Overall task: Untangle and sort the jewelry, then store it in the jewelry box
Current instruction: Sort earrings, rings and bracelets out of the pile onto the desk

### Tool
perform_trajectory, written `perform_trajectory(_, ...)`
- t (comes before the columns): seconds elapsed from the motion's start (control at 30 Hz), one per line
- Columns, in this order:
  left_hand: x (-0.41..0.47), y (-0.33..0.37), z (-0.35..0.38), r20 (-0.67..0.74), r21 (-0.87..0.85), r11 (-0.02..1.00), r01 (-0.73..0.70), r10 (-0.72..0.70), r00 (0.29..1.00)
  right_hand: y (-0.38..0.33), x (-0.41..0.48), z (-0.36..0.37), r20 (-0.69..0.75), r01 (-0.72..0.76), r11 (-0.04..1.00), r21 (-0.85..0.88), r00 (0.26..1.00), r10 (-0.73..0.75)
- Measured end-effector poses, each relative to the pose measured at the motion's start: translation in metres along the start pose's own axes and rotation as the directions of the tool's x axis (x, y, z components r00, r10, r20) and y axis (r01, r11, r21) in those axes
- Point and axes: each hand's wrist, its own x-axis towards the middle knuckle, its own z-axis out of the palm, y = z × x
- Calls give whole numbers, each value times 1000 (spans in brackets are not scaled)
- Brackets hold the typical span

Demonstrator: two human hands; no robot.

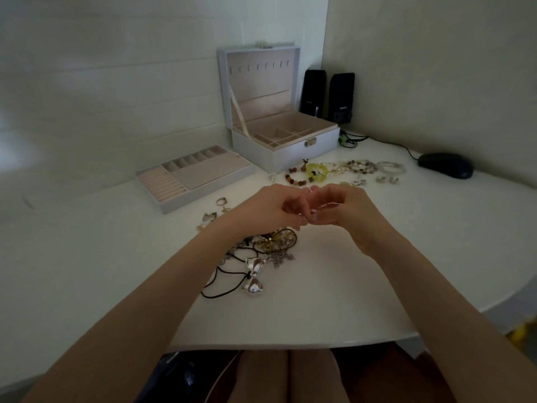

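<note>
Dim, flat, greenish-grey light with no hard shadows; the white tabletop [348, 271] reads dull, with only a faint soft shade under the forearms [162, 286]. The black speakers [313, 91] and mouse [444, 165] sink into near-featureless dark, as does the strip below the tabletop. Wide-angle bowing curves the tabletop's edge and the left wall [87, 97], which is smeared. The left hand [270, 207] and right hand [340, 210] are soft at the fingertips, and the small piece of jewelry [328, 205] they pinch is too blurred to identify
</note>
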Motion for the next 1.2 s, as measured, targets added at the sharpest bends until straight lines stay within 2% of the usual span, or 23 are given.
perform_trajectory(0.1,11,9,15,74,15,1000,-2,0,997,6,-5,-16,-44,-24,1000,-20,999,23)
perform_trajectory(0.27,26,23,33,124,-86,996,31,-20,992,13,-12,-39,-121,-65,994,-83,991,54)
perform_trajectory(0.43,40,30,43,146,-182,980,80,-54,988,20,-16,-54,-150,-117,991,-64,983,106)
perform_trajectory(0.6,49,30,46,193,-224,962,159,-116,974,19,-16,-65,-125,-139,977,-162,985,120)
perform_trajectory(0.7,51,28,48,164,-213,962,169,-135,977,17,-15,-69,-65,-155,961,-231,988,143)
perform_trajectory(0.87,51,25,49,59,-158,978,137,-129,990,24,-14,-65,-72,-112,924,-366,993,92)
perform_trajectory(1.07,50,20,47,2,-161,979,124,-125,992,22,-11,-67,-151,-52,938,-342,989,0)
perform_trajectory(1.2,49,19,49,-11,-211,968,138,-143,990,21,-10,-63,-153,-40,932,-360,988,-16)
